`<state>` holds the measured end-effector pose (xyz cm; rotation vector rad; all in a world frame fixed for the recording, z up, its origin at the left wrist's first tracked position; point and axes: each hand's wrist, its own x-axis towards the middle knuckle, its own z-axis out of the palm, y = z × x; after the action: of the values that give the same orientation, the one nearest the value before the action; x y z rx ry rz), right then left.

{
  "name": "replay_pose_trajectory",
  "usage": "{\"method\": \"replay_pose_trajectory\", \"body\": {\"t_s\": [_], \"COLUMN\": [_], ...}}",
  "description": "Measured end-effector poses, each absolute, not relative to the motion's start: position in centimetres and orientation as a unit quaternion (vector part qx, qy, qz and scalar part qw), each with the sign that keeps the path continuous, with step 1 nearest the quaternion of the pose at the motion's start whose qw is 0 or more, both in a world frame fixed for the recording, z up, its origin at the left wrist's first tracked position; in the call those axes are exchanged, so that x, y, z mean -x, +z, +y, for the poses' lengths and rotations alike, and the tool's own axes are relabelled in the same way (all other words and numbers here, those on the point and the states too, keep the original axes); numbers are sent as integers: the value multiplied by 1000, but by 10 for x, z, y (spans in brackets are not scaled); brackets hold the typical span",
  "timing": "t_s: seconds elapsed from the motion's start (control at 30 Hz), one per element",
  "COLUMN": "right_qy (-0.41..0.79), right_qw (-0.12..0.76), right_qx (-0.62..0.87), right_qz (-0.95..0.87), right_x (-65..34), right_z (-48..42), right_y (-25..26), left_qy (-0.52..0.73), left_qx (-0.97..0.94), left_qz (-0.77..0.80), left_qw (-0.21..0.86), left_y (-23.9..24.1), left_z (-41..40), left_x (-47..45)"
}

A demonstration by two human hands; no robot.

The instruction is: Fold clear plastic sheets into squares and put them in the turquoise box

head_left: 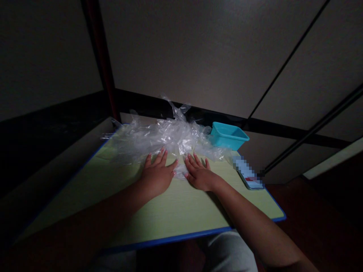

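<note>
Hands lay flat, palms down and fingers spread, on a pale green table [176, 211] with a blue edge. The left hand [157, 174] and the right hand [198, 173] rested side by side, both open and gripping nothing, their fingertips touching the near edge of a heap of crumpled clear plastic bags [167, 138]. The heap occupied the far part of the table. A teal plastic bin [228, 136] stood just beside it, at the far right corner. A flat card-like object [249, 175], blurred, lay near the right edge.
</note>
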<state>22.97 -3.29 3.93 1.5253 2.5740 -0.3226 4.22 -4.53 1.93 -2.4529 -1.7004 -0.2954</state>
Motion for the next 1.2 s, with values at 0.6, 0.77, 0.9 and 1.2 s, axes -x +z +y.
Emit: {"method": "replay_pose_trajectory", "body": {"t_s": [0.6, 0.77, 0.9, 1.2], "right_qy": [-168, -161, -153, -94], "right_qw": [115, 95, 25, -20], "right_qx": [-482, -517, -531, -523], "right_qz": [852, 836, 833, 847], "right_x": [-261, -273, -268, -236], "right_z": [-22, -14, -15, -22], "right_y": [56, 59, 52, 42], "left_qy": [-160, -146, -127, -121], "left_qx": [848, 853, 852, 852], "left_qz": [-503, -500, -508, -508], "left_qw": [52, 34, 24, 16], "left_y": [30, 26, 25, 22], "left_z": [-50, -48, -47, -50], "left_x": [-50, -49, -48, -50]}}
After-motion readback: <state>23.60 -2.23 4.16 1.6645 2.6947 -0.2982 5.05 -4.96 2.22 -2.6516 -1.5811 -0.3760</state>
